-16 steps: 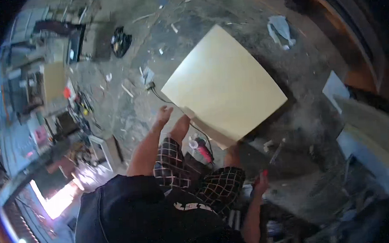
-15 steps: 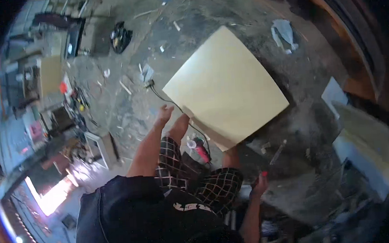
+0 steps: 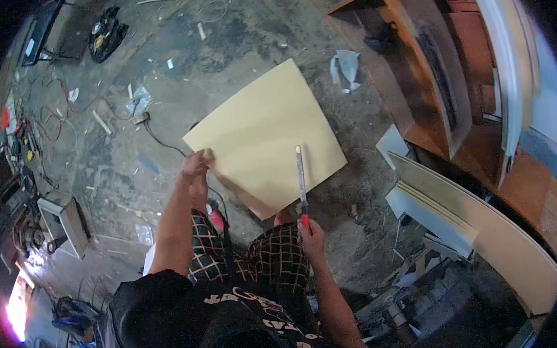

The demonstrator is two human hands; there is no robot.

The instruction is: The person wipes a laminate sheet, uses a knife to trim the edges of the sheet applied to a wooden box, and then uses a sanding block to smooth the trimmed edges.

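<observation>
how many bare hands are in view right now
2. The left hand is at the cream panel's edge, near its left corner; the right hand grips a red-handled flat tool. No others show.
</observation>
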